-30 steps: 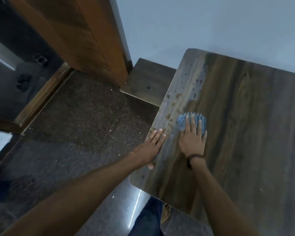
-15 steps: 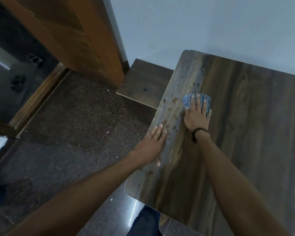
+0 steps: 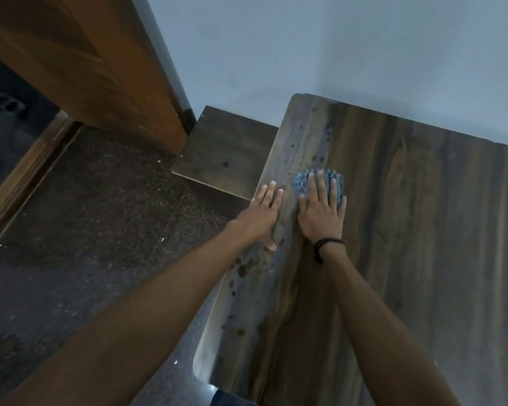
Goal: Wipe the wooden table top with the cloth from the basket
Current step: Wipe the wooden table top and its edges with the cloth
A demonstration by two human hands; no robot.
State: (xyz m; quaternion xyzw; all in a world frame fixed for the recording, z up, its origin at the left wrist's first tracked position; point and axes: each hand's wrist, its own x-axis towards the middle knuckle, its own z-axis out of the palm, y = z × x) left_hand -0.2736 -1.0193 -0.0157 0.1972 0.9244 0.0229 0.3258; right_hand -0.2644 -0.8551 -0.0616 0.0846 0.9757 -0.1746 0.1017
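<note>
Pushed farther toward the wall than a second ago, the blue cloth (image 3: 300,183) is now pressed flat on the wooden table top (image 3: 423,230) under the right hand (image 3: 320,213), fingers straight and spread. The left hand (image 3: 263,213) is laid open on the near-side edge, nothing held. Dark spots (image 3: 241,268) sit along that edge. They could be missed if strokes are kept inboard, or smeared if the cloth bunches.
</note>
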